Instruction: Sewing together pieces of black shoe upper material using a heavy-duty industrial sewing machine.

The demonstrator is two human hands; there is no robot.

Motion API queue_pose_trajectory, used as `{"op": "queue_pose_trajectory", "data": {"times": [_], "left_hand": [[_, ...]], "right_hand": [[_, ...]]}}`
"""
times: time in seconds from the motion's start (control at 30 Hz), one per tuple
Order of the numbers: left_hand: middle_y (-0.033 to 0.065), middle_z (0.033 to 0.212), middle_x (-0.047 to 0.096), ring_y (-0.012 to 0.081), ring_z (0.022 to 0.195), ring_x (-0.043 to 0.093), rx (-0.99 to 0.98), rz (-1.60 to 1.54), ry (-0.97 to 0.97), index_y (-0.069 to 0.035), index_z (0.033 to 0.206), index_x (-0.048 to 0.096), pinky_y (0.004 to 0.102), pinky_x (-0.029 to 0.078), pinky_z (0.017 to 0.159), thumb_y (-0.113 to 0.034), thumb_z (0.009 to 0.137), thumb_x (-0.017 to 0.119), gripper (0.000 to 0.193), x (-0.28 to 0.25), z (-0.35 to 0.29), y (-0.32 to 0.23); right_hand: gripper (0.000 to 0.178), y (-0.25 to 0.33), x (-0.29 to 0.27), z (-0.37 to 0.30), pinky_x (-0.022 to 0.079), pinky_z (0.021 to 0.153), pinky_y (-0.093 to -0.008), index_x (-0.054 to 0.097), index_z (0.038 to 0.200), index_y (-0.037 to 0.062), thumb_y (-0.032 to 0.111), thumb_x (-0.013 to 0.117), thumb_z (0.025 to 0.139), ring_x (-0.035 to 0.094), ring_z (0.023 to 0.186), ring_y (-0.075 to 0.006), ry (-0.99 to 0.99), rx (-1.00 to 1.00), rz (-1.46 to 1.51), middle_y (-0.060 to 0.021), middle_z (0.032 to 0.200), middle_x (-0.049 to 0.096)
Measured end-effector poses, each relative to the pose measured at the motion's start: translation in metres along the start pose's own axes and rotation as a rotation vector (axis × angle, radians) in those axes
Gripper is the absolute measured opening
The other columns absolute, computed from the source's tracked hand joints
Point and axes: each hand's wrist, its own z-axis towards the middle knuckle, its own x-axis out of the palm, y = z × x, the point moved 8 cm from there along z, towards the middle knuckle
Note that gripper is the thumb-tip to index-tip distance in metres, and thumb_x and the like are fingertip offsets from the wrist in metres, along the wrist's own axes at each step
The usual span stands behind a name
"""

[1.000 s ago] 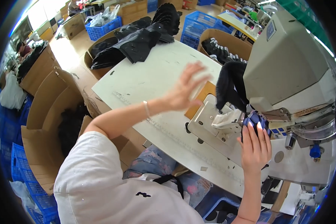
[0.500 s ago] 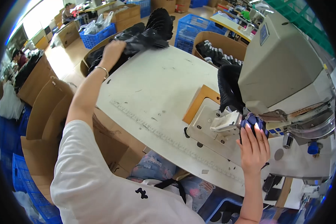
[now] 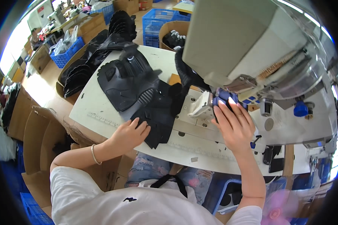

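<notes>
My left hand (image 3: pixel 132 132) is closed on the near edge of a flat black shoe upper (image 3: pixel 137 84), which is spread over the left half of the white table. The upper has ribbed and moulded panels, and its far end lies close to a stack of similar black pieces. At the sewing-type machine (image 3: pixel 233 41), my right hand (image 3: pixel 234 123) rests with its fingers stretched over a dark blue part (image 3: pixel 225 96) below the machine head. My right thumb is mostly hidden. Another curved black piece (image 3: pixel 184 69) hangs just behind the metal work arm (image 3: pixel 202 105).
Stacked black uppers (image 3: pixel 77 80) fill a carton at the table's far left. A ruler scale (image 3: pixel 101 117) runs along the white table's (image 3: pixel 88 103) near edge. Cardboard boxes (image 3: pixel 37 138) stand left, blue crates (image 3: pixel 157 24) behind. A pink fan (image 3: pixel 275 213) is at lower right.
My left hand has come back from the far stack toward me, bringing a black upper onto the table. My right hand stays at the machine's blue part. The view has shifted.
</notes>
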Motion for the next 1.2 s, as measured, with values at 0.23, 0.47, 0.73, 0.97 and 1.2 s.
{"op": "queue_pose_trajectory", "data": {"times": [0.23,0.47,0.73,0.97,1.2], "left_hand": [[0.0112,0.097,0.063,0.0311,0.089,0.061,-0.138,-0.582,-0.748,-0.003,0.1,0.065,0.0403,0.05,0.08,-0.014,0.081,0.079,0.026,-0.068,0.059,0.072],[0.0067,0.109,0.06,0.0135,0.087,0.06,-0.573,-1.428,-0.19,-0.008,0.145,0.037,0.0276,0.05,0.069,-0.014,0.099,0.065,0.054,-0.03,0.135,0.129],[0.0096,0.125,0.065,0.0186,0.115,0.065,-0.493,-2.8,-0.415,-0.004,0.139,0.048,0.037,0.053,0.102,0.002,0.101,0.046,0.039,0.03,0.148,0.073],[0.0079,0.126,0.066,0.0188,0.118,0.064,-0.9,-2.421,-0.564,-0.003,0.13,0.059,0.0381,0.051,0.103,-0.033,0.107,0.05,0.039,0.009,0.176,0.089],[0.0088,0.122,0.07,0.0224,0.113,0.068,-0.695,-2.76,-0.349,-0.004,0.129,0.061,0.0414,0.055,0.098,-0.034,0.103,0.058,0.039,0.024,0.189,0.085]], "right_hand": [[0.029,0.0,0.0,0.001,0.056,0.097,-0.0406,0.075,0.106,0.0119,0.034,0.077,0.086,0.071,0.104,-0.0258,-0.01,0.025,0.013,-0.0043,0.113,0.074],[0.031,0.001,0.001,0.002,0.056,0.097,-0.0405,0.075,0.107,0.0104,0.032,0.077,0.085,0.071,0.105,-0.0268,0.008,0.044,0.029,-0.005,0.11,0.075],[0.03,0.001,0.0,0.003,0.057,0.095,-0.0434,0.076,0.104,0.0085,0.03,0.079,0.084,0.071,0.106,-0.0287,-0.005,0.063,0.053,-0.0072,0.112,0.074],[0.029,0.001,0.001,0.003,0.057,0.094,-0.043,0.076,0.104,0.0084,0.03,0.079,0.085,0.071,0.105,-0.0287,0.023,0.053,0.047,-0.0069,0.111,0.075],[0.029,0.001,0.0,0.003,0.058,0.092,-0.0416,0.076,0.103,0.0069,0.03,0.078,0.085,0.071,0.104,-0.0289,0.002,0.057,0.066,-0.007,0.111,0.075]]}}
